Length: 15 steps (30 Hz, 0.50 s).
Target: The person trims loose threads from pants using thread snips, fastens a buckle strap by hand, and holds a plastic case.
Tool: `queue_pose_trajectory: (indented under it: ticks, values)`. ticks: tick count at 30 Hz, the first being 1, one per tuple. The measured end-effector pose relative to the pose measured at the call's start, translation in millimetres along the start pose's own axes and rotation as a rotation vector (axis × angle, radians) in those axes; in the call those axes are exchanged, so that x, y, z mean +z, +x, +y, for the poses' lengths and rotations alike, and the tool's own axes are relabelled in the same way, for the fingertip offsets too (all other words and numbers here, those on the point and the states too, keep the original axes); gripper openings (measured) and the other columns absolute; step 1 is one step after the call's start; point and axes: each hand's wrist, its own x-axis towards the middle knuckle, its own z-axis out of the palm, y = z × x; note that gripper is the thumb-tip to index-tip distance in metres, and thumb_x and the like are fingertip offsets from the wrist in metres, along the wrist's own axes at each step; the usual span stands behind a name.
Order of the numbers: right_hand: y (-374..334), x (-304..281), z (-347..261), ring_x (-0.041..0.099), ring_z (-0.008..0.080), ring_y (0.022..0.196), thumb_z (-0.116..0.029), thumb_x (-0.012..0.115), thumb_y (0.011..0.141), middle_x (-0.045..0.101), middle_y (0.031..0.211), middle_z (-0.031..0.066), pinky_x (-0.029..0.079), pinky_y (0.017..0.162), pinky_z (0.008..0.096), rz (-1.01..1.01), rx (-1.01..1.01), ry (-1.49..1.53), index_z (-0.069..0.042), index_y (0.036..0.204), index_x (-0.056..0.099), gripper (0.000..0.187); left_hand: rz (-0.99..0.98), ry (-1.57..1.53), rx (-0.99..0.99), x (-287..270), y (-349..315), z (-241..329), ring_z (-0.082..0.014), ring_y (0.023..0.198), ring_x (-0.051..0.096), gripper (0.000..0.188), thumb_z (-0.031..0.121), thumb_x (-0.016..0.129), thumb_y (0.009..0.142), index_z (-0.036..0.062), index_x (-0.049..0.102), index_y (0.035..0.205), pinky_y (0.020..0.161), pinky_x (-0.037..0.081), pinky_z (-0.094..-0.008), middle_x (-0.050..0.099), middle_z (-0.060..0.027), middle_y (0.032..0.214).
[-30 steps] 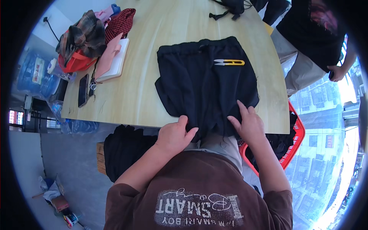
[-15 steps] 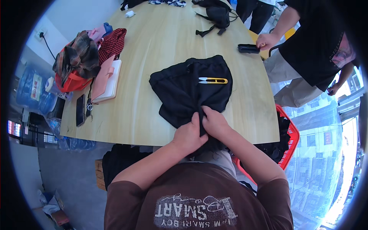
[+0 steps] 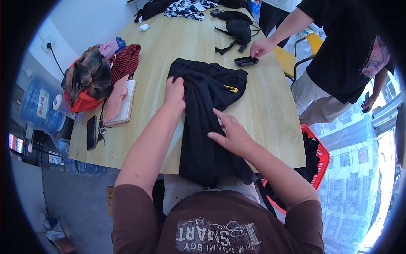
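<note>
One black garment (image 3: 198, 131) runs lengthwise away, waistband (image 3: 213, 70) farthest — left fingers (image 3: 179, 80) gripping it, right fingers (image 3: 224, 119) spread.

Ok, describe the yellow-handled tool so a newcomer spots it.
On the pale wooden table, find the black garment draped over the near edge. Toward its upper right, a small yellow handle shows, the only bright spot on the garment.

My left hand (image 3: 174, 94) is at the left edge of the black pants (image 3: 198, 122), near the waistband; my right hand (image 3: 233, 135), fingers spread, touches the cloth. Yellow scissors (image 3: 231, 89) lie on them, only the handle showing. Across the table (image 3: 270, 120), another person's hand (image 3: 262, 48) touches a black case (image 3: 246, 62).
</note>
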Motion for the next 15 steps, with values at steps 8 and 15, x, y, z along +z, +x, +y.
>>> queue_pose_trajectory:
  ticks: [8, 15]
  values:
    - [-11.9, 27.7, -5.0, 0.050, 0.0315, 0.113, -0.030, 0.063, 0.084, 0.046, 0.130, 0.0172, 0.043, 0.091, 0.0384, -0.220, -0.113, -0.411, -0.009, 0.133, 0.046, 0.056, -0.064, 0.071, 0.133, 10.3, 37.0, 12.4, -0.0307, 0.105, 0.054, 0.054, 0.012, 0.053, 0.085, 0.0007, 0.035, 0.135, 0.093, 0.044, -0.0369, 0.051, -0.0212, 0.118]
    - [13.7, 48.5, 11.1, 0.044, 0.0296, 0.122, -0.033, 0.058, 0.086, 0.046, 0.133, 0.0129, 0.040, 0.094, 0.0390, -0.159, -0.162, -0.588, -0.010, 0.130, 0.050, 0.050, -0.401, 1.286, 0.712, -80.9, -23.0, -14.3, -0.0412, 0.120, 0.043, 0.072, 0.026, 0.066, 0.079, 0.0046, 0.033, 0.139, 0.100, 0.038, -0.0423, 0.038, -0.0259, 0.132]
